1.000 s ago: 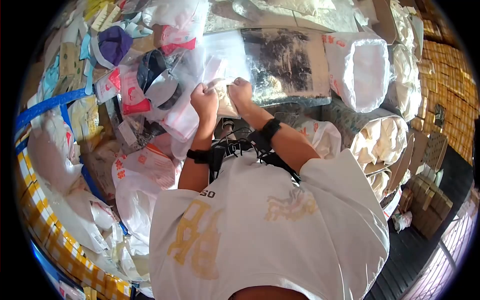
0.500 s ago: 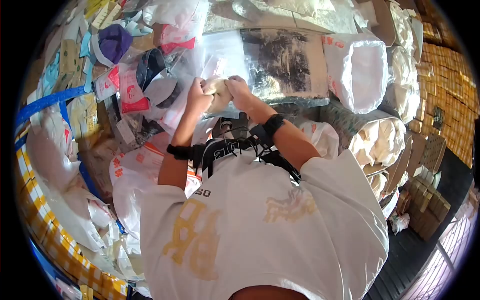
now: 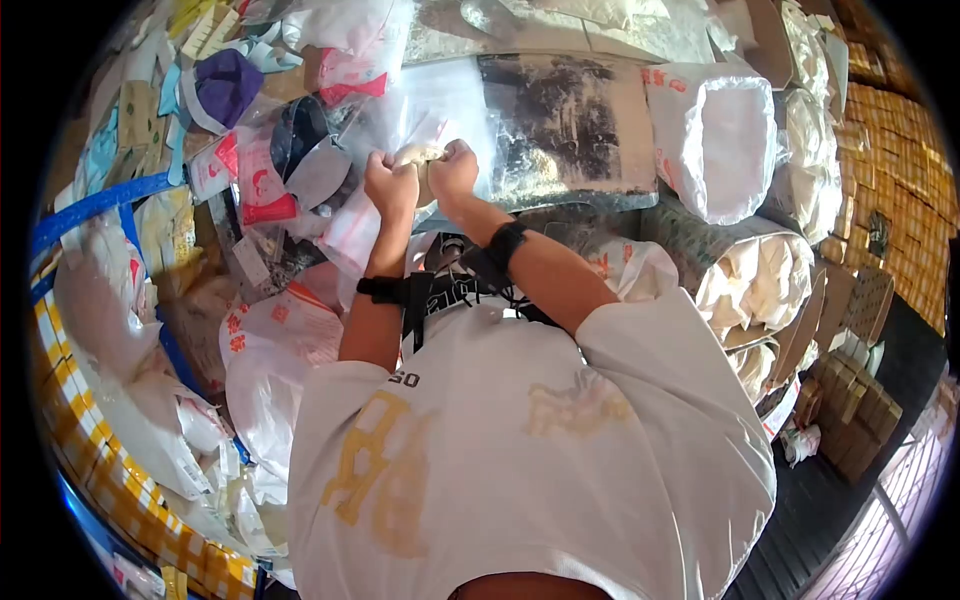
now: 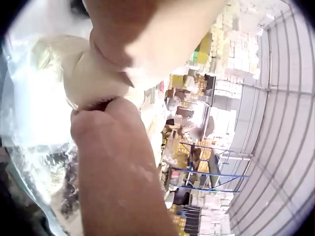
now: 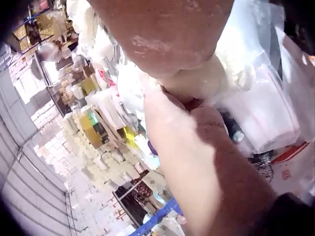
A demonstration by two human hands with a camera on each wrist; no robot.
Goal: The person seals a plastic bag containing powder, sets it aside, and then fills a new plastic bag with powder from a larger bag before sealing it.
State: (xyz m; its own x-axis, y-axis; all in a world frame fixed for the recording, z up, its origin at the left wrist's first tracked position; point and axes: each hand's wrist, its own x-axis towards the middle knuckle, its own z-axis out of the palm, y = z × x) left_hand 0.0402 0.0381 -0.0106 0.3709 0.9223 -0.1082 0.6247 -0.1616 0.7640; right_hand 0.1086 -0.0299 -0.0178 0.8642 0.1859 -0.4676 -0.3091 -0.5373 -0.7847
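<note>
A beige, soft, bunched piece like thin fabric or film (image 3: 421, 156) is held between both hands above the work surface. My left hand (image 3: 392, 187) grips its left side with fingers curled in. Close beside it, my right hand (image 3: 455, 172) grips the right side, knuckles up. The left wrist view shows the beige piece (image 4: 83, 78) stretched smooth between the two hands, its far end crumpled. From the right wrist, the same piece (image 5: 197, 81) is largely hidden behind the hands. Clear plastic bags (image 3: 450, 95) lie just beyond the hands.
A dusty black-and-tan board (image 3: 570, 130) lies ahead. To its right stands an open white plastic sack (image 3: 735, 150), near a box of beige pieces (image 3: 765, 280). At left are a purple cloth item (image 3: 228, 88), printed packets (image 3: 265, 185) and a blue bar (image 3: 100, 210).
Half a second ago the hands were farther apart and more of the beige piece showed. Since then the right hand has moved left, close to the left hand, both still gripping.
</note>
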